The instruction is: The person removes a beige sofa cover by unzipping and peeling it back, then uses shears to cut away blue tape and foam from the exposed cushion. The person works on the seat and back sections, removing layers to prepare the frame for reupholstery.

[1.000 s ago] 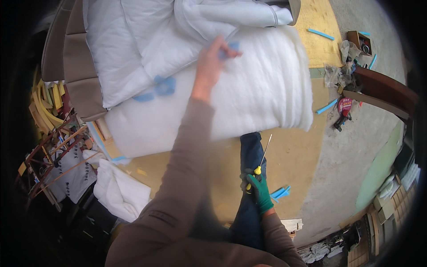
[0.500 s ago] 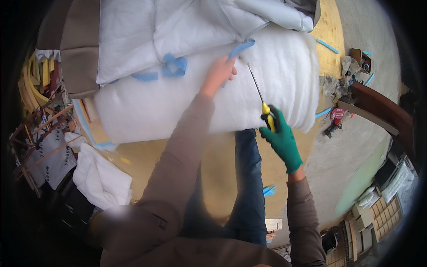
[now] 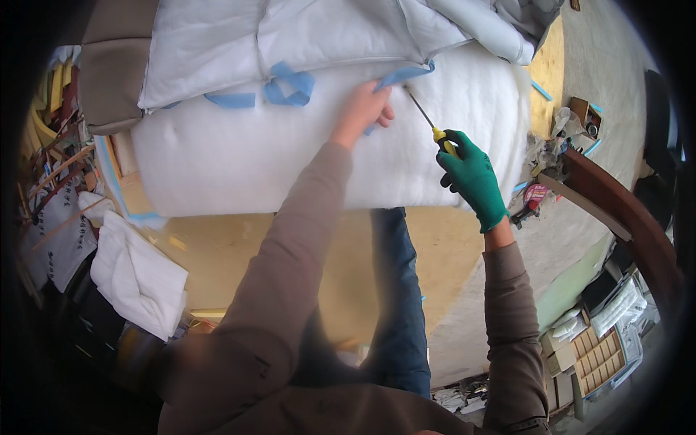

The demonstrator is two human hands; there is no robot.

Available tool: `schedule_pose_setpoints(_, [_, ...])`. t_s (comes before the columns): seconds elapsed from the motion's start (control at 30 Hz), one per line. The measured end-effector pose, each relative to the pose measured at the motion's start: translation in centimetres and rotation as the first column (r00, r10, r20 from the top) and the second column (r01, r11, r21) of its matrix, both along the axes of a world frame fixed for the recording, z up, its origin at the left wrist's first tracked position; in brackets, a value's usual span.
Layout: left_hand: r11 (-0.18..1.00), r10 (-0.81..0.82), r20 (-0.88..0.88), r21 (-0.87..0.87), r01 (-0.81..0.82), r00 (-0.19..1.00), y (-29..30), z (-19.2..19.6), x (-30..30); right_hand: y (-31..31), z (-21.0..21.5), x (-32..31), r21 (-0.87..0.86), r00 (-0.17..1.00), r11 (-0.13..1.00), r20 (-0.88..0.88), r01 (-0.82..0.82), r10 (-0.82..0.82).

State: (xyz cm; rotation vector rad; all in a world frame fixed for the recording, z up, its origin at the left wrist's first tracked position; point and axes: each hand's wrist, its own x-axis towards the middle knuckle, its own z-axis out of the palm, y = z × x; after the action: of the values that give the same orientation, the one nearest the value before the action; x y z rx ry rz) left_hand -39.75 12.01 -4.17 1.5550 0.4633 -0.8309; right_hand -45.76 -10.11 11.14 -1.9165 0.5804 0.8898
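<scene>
My bare left hand (image 3: 362,112) is closed on a blue strap (image 3: 406,73), whose end curls out past the fingers toward the right. A green glove covers my right hand (image 3: 475,176), which grips a screwdriver (image 3: 441,138) by its yellow and black handle. The thin metal shaft points away and left, and its tip meets the white padding (image 3: 268,163) just right of my left hand. Across the far side of the padding lies a white cover (image 3: 326,32) with brown panels. Another blue strap (image 3: 288,85) lies looped along the cover's edge.
Below the padding is a tan board (image 3: 217,246). Folded white cloth (image 3: 134,268) lies at the left, near wood scraps and bags. On the right are a curved brown wooden piece (image 3: 616,196), a small box (image 3: 584,118) and blue strips. Stacked boxes (image 3: 598,359) stand at the lower right.
My right hand has moved farther away from me with the screwdriver, bringing its tip closer to the cover's edge. My left hand keeps hold of the blue strap. The view has shifted slightly.
</scene>
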Motion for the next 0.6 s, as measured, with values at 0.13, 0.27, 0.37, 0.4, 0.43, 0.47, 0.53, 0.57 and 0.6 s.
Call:
schedule_pose_setpoints(0.13, [1.0, 0.009, -0.015, 0.006, -0.009, 1.0, 0.0, 0.2, 0.0, -0.4, 1.1, 1.6, -0.014, 0.999, 1.0, -0.048, -0.024, 0.023])
schedule_pose_setpoints(0.27, [1.0, 0.02, -0.003, -0.024, -0.02, 1.0, 0.0, -0.2, -0.2, -0.6, 0.5, 4.5, 0.028, 0.989, 0.997, -0.133, -0.065, 0.068])
schedule_pose_setpoints(0.37, [0.998, 0.025, -0.013, -0.05, -0.026, 1.0, 0.1, -0.4, -0.3, -0.1, -0.7, 8.5, 0.079, 0.918, 0.915, 0.068, -0.396, 0.391])
schedule_pose_setpoints(0.4, [0.999, 0.008, -0.012, -0.038, -0.008, 1.0, 0.2, -0.4, -0.2, 0.3, -1.0, 9.8, 0.079, 0.898, 0.895, 0.068, -0.44, 0.435])
schedule_pose_setpoints(0.43, [1.0, -0.008, -0.009, -0.029, 0.008, 1.0, 0.2, -0.5, -0.2, 0.5, -1.1, 11.1, 0.094, 0.947, 0.96, -0.164, -0.264, 0.277])
schedule_pose_setpoints(0.47, [1.0, -0.022, -0.003, -0.019, 0.022, 1.0, 0.3, -0.5, -0.1, 0.8, -1.1, 12.3, 0.061, 0.885, 0.889, -0.089, -0.454, 0.458])
schedule_pose_setpoints(0.53, [0.999, -0.051, 0.0, -0.013, 0.051, 0.999, 0.4, -0.4, 0.0, 1.0, -0.2, 13.4, 0.025, 0.891, 0.905, -0.167, -0.424, 0.422])
schedule_pose_setpoints(0.57, [0.998, -0.062, 0.012, 0.0, 0.062, 0.998, 0.4, -0.3, 0.0, 0.9, 0.6, 13.3, -0.023, 0.899, 0.909, -0.161, -0.417, 0.408])
schedule_pose_setpoints(0.6, [0.999, -0.054, -0.001, -0.008, 0.054, 0.999, 0.5, -0.2, 0.0, 0.9, 1.3, 13.0, -0.066, 0.91, 0.913, -0.136, -0.402, 0.391])
